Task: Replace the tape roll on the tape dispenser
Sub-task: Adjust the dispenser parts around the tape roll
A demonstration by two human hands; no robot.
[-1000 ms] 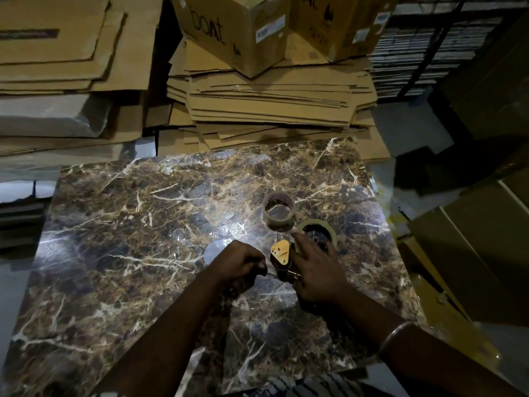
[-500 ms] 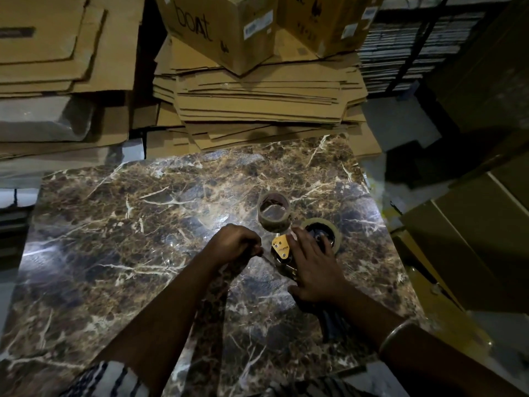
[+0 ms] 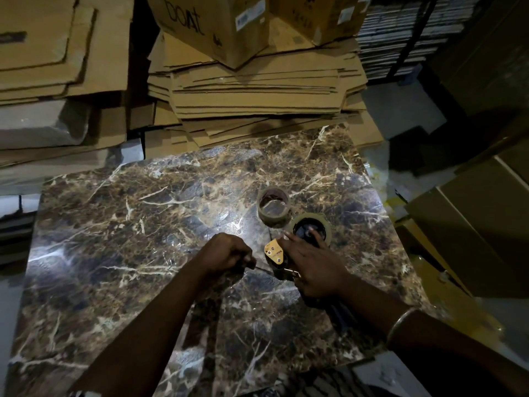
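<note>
Left hand (image 3: 226,255) closed in a fist grip on a thin strand or tool (image 3: 264,270), too dim to tell which, same posture as half a second ago. Right hand (image 3: 313,266) lies flat over the tape dispenser (image 3: 275,253) on the worktop (image 3: 143,224), fingers spread, palm pressing rather than clasping; fingertips now reach further onto the tape roll (image 3: 311,230) mounted at the dispenser's far end. Yellow dispenser plate shows between the hands, unchanged. Second tape roll (image 3: 274,207) stands just beyond, touching or nearly touching the first, not moved. Flattened cardboard stack (image 3: 257,90) behind worktop.
</note>
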